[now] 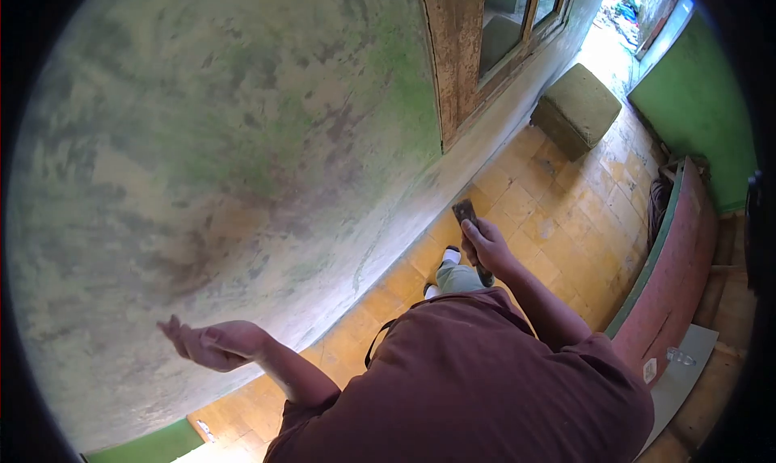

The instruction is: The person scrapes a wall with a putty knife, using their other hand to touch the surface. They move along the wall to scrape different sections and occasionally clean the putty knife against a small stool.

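My right hand (487, 249) is wrapped round a dark, narrow, flat tool (464, 211) in front of my body. The tool's squared end sticks out above my thumb, and its other end shows below my fist; its exact kind I cannot tell. Off to the left, my left hand (217, 344) is raised close to the wall (267, 180), palm turned up. Its fingers are loosely bent and apart, and nothing shows in them. The wall has patchy green and whitish paint with brown and dark stains.
A worn wooden window frame (457, 67) is set in the wall ahead. A square, olive-coloured stool (578, 107) stands on the yellow tiled floor (550, 212) beside the wall. To my right is a long reddish panel (667, 269) with a green edge, near a green wall (703, 99).
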The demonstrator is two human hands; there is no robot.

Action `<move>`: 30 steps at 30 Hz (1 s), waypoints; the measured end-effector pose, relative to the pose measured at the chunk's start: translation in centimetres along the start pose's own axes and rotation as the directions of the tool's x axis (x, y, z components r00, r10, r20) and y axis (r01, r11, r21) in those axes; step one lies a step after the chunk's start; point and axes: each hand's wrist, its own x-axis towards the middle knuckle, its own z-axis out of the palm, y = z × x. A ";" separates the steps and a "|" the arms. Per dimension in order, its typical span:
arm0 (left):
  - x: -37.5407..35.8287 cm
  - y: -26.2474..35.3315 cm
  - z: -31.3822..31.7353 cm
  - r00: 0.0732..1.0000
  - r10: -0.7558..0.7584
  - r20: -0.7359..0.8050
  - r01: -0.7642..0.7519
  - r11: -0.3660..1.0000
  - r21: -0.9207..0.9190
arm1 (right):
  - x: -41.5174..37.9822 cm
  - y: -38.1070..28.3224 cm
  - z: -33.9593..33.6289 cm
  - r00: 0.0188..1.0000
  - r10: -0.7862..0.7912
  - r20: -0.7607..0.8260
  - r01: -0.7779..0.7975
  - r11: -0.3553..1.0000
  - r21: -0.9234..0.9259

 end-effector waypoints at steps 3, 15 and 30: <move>1.2 0.2 2.1 0.999 0.000 -0.037 0.004 0.995 0.101 | 2.8 -1.0 -0.6 0.992 -0.039 -0.116 0.036 0.999 -0.030; 0.8 -0.2 5.4 0.993 -0.094 0.078 0.058 0.924 0.379 | 12.7 -2.7 -0.7 0.991 -0.122 -0.062 0.096 0.943 -0.319; 0.5 -1.1 4.9 0.995 -0.054 0.089 0.013 0.913 0.407 | 14.9 -5.6 -0.4 0.971 -0.230 0.061 0.236 0.896 -0.377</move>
